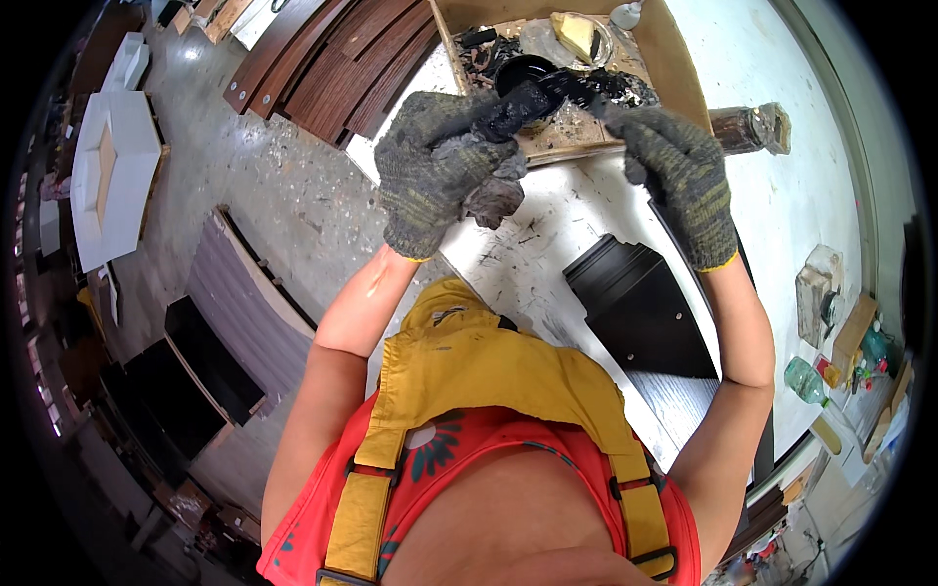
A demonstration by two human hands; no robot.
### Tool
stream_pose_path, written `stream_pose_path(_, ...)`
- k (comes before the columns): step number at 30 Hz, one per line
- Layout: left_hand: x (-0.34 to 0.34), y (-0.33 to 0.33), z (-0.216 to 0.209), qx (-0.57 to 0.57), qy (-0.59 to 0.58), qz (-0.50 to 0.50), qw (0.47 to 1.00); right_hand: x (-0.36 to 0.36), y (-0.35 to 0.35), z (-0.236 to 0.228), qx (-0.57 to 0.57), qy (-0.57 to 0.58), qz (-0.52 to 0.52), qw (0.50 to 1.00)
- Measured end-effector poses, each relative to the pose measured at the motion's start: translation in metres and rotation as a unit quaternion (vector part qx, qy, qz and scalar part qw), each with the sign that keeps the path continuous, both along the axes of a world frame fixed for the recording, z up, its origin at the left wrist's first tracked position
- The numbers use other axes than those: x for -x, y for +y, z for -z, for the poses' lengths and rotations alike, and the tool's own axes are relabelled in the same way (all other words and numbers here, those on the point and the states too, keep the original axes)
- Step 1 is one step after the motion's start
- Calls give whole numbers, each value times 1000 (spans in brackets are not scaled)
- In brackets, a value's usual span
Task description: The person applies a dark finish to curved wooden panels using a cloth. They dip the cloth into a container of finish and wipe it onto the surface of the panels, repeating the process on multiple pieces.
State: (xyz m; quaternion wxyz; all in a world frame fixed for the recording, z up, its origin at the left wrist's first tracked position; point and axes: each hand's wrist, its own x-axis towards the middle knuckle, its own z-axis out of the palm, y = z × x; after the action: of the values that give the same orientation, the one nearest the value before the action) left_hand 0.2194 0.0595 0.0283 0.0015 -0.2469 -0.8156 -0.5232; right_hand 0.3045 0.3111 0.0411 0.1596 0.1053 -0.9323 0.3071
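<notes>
My left hand [430,161], in a grey-green knit glove, is closed around a crumpled grey rag [493,198] and a dark, black-stained piece [513,109]. That piece reaches over the near edge of a shallow tan box [684,59], beside a round black cup [528,70]. My right hand [681,171], gloved alike, is closed with its fingertips at the box's near right edge. Glossy black stuff [625,90] lies just beyond them; what the fingers hold, if anything, I cannot make out. Below the hands, a black moulded panel [640,303] rests on the white tabletop [557,205].
Inside the box are a yellow sponge-like piece [575,34] and dark scraps [484,59]. A brown moulded offcut [747,130] sits right of it. Dark brown boards [342,59] lie at upper left. A green-tinted bottle [806,381] is at right. Black panels [210,366] stand at left.
</notes>
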Motion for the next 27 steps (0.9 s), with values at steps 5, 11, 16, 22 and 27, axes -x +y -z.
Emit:
stream_pose_path(5,2,2,6,4,42,20,999,-6,-22,-14,98,-87,-12,991)
stream_pose_path(11,2,2,15,-63,-17,20,998,-3,-27,-8,168,-103,-2,980)
stream_pose_path(16,3,0,22,-216,-231,24,948,-1,1,3,144,-110,32,983)
stream_pose_path(22,5,5,28,-82,-74,84,990,4,-9,3,-66,64,-61,994)
stream_pose_path(27,0,8,33,-246,-310,83,915,3,2,-1,15,-27,-19,999)
